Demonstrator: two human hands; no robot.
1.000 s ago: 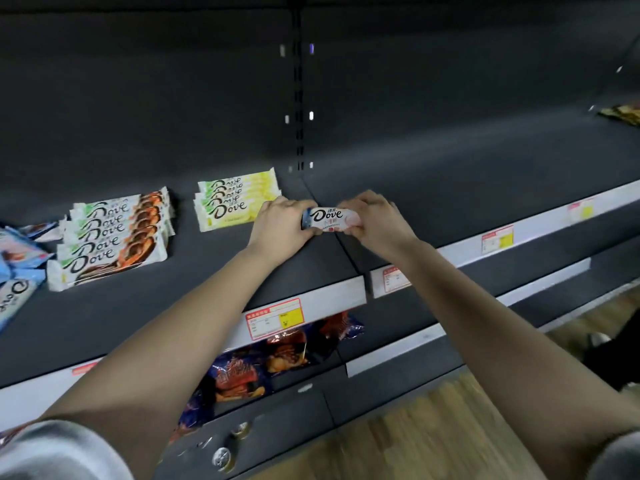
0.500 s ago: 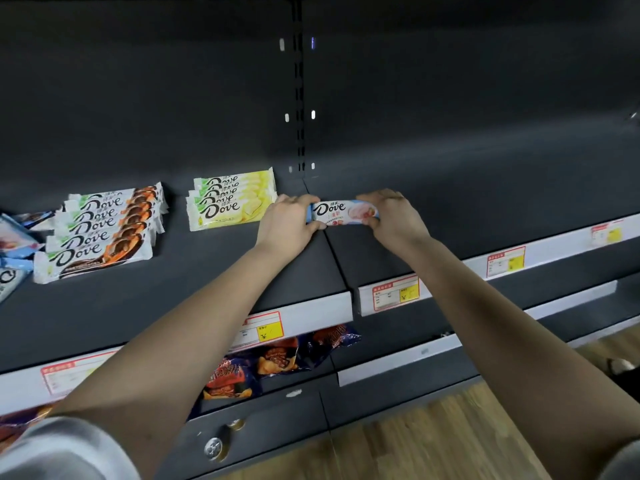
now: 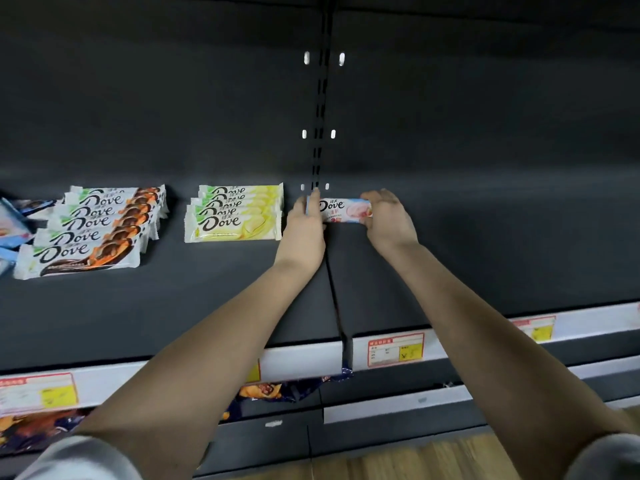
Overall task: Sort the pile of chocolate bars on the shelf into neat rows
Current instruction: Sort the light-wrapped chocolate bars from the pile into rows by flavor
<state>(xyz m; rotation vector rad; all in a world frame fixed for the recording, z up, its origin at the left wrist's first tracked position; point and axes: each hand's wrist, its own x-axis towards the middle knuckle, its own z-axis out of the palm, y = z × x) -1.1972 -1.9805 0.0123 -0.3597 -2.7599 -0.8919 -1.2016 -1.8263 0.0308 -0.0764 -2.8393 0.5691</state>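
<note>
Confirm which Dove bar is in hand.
The pink-and-white bar, held at its ends by the left hand and right hand. The yellow stack and orange-brown row lie untouched.

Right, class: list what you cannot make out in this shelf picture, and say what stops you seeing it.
Head view: both ends of the pink Dove bar, covered by the left hand and right hand.
Head view: the blue packets, cut off by the left edge.
Head view: print on the price tag, too small and blurred.
Head view: lower-shelf packets, mostly hidden under the shelf edge.
</note>
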